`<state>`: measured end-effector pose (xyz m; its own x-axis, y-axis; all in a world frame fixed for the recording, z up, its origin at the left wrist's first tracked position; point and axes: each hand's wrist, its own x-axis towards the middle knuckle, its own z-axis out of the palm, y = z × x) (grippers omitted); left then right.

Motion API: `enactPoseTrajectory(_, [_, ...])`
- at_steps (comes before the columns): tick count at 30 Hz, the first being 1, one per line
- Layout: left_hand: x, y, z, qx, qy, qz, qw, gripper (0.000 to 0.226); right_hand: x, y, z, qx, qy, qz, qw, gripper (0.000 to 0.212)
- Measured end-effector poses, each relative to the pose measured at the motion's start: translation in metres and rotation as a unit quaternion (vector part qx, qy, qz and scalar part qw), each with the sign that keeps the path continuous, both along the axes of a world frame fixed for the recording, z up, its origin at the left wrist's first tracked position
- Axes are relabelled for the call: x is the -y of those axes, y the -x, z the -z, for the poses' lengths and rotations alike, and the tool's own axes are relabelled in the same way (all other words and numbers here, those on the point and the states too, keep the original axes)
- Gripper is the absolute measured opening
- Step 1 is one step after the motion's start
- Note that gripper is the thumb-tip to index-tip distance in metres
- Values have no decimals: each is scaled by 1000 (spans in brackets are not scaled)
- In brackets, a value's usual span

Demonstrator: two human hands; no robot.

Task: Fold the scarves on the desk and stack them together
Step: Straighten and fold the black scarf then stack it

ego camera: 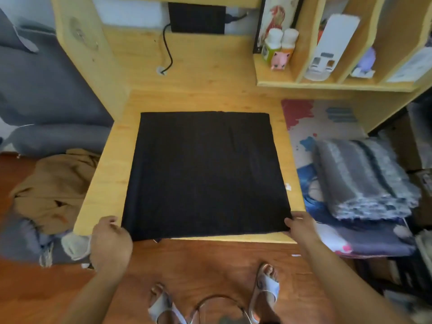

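Observation:
A black scarf (pixel 205 174) lies spread flat as a large square on the light wooden desk (pixel 109 169), its near edge hanging slightly over the desk's front. My left hand (pixel 109 235) pinches the scarf's near left corner. At the near right corner, my right hand (pixel 300 224) grips the cloth. A folded grey striped scarf (pixel 364 176) rests on a stack of folded cloth (pixel 374 242) at the desk's right side.
A brown garment (pixel 53 190) and grey cloth lie on a seat to the left. Shelves (pixel 327 83) with bottles (pixel 280 45) stand at the back right. A black box (pixel 197 17) with a cable sits at the back. A colourful mat (pixel 322 122) covers the desk's right.

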<state>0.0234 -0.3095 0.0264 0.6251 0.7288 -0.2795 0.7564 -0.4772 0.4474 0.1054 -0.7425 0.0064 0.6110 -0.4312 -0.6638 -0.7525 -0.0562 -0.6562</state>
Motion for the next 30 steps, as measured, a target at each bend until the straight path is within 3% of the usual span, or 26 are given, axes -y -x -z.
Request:
enactPoseTrajectory(3, [38,-16,0,92,-106,142,980,33,12,4,4,-3,43,-42,998,24])
enactPoseTrajectory(5, [59,-37,8,106,-126,261,951,33,15,4,-3,-32,187,-116,975,28])
enactPoseTrajectory(7, [72,-70,26,76,-157,335,926,41,-1,-4,-10,40,339,-203,918,35])
enactPoseTrajectory(10, [82,-117,47,20,-183,364,913,56,-66,-37,-15,247,412,-337,810,35])
enactPoseTrajectory(13, [77,-129,70,-3,-216,346,913,64,-122,-82,4,276,433,-484,708,51])
enactPoseTrajectory(15, [74,-129,80,-5,-230,346,910,65,-126,-100,29,239,461,-568,638,61])
enactPoseTrajectory(16, [74,-129,81,-7,-224,349,910,65,-116,-105,39,207,469,-594,621,63])
enactPoseTrajectory(19, [74,-130,81,1,-227,347,910,65,-65,-118,56,122,509,-559,643,68])
enactPoseTrajectory(21, [74,-130,79,3,-226,345,911,66,-42,-121,45,73,529,-485,692,73])
enactPoseTrajectory(23, [74,-129,77,0,-221,344,912,67,-58,-105,25,92,528,-423,731,72])
enactPoseTrajectory(24, [75,-128,76,-1,-219,344,913,67,-82,-88,17,130,515,-430,730,67])
enactPoseTrajectory(26, [75,-129,75,-5,-220,346,912,65,-138,-48,14,204,465,-522,685,62])
enactPoseTrajectory(28, [76,-128,76,-2,-221,345,912,64,-170,-20,26,191,429,-590,656,63])
enactPoseTrajectory(30, [76,-128,75,-6,-220,343,913,65,-155,-16,42,139,441,-587,665,64])
